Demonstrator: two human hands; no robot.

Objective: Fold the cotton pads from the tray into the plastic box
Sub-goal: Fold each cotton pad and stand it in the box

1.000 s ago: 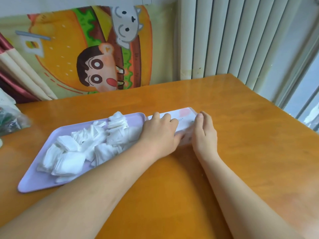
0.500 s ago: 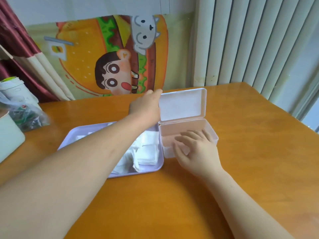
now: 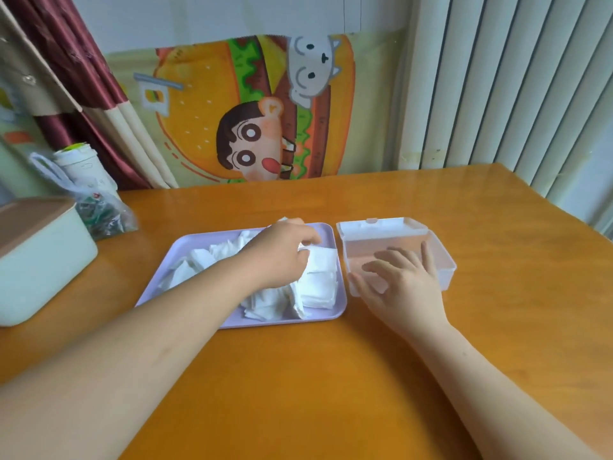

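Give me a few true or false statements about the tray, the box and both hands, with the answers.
1. The plastic box has its lid open. True.
2. The tray lies right of the box. False: it lies left of it.
3. The right hand spreads its fingers over the box's near edge. True.
4. The cotton pads are piled in the box. False: they lie on the tray.
5. The left hand is over the tray. True.
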